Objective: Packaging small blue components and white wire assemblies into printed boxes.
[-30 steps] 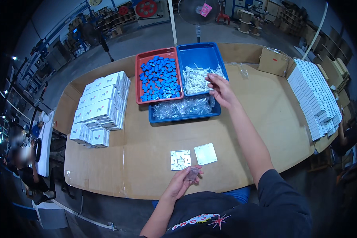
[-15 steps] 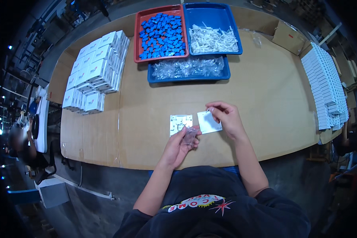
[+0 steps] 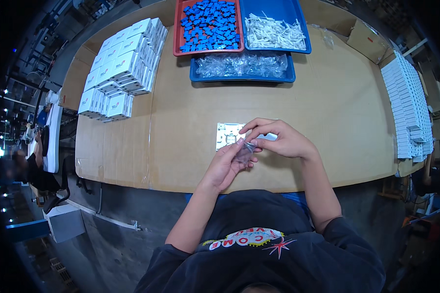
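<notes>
My left hand (image 3: 221,170) is closed around a small clear plastic bag (image 3: 243,154), its thumb along the bag's side. The right hand (image 3: 284,140) reaches in from the right, its fingertips closed at the bag's upper edge. Whatever else may be between those fingertips is hidden. Just behind the bag, a white plate with cut-outs (image 3: 226,133) lies flat on the table. A smooth white square plate (image 3: 269,137) lies beside it, mostly covered by my right hand.
Past my hands stand a red tray (image 3: 177,29) of blue parts, a blue tray (image 3: 305,36) of white plastic pieces and a lower blue tray (image 3: 239,80) of clear bags. Stacked white boxes (image 3: 117,68) fill the left side; white pieces (image 3: 401,97) stand in rows at right.
My right hand has moved left from above the smooth white square plate to the bag in my left hand. The whole view has shifted, so the trays sit higher in it.
</notes>
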The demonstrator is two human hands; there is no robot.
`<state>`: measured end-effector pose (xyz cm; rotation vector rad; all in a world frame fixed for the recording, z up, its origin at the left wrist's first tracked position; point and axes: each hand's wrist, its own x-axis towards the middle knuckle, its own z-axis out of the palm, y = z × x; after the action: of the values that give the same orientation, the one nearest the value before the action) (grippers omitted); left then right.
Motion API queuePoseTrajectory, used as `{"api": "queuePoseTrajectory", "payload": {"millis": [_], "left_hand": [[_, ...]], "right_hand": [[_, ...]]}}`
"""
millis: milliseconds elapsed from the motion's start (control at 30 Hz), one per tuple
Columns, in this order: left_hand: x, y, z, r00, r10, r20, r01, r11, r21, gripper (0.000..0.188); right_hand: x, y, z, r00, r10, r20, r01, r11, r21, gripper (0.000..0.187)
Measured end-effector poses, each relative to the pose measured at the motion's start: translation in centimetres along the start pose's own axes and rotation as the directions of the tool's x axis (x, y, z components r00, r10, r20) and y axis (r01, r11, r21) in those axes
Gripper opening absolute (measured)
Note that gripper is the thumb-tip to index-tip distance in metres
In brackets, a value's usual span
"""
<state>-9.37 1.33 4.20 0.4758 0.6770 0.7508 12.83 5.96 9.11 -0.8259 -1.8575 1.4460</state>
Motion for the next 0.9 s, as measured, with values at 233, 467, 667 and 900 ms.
{"api": "queuePoseTrajectory", "payload": {"millis": [233,467,667,900], "left_hand": [[-0.2,0.5,0.4,1.0,0.021,0.015,-0.02,0.999,-0.048,0.039],[-0.2,0.5,0.4,1.0,-0.002,0.0,0.002,0.999,-0.037,0.039],[0.3,-0.3,-0.4,1.0,0.022,0.011,-0.022,0.999,-0.033,0.039],[0.0,0.4,0.4,1.0,0.012,0.022,-0.011,0.999,-0.041,0.04]], "right_hand": [[1.0,-0.3,0.0,0.99,0.124,0.07,-0.128,0.991,0.045,0.029],[0.8,-0.6,0.8,0.976,0.2,0.082,-0.199,0.98,-0.012,0.041],[0.9,1.0,0.8,0.985,0.121,0.122,-0.113,0.991,-0.068,0.049],[1.3,-0.7,0.5,0.968,0.225,0.111,-0.234,0.969,0.074,0.048]]}}
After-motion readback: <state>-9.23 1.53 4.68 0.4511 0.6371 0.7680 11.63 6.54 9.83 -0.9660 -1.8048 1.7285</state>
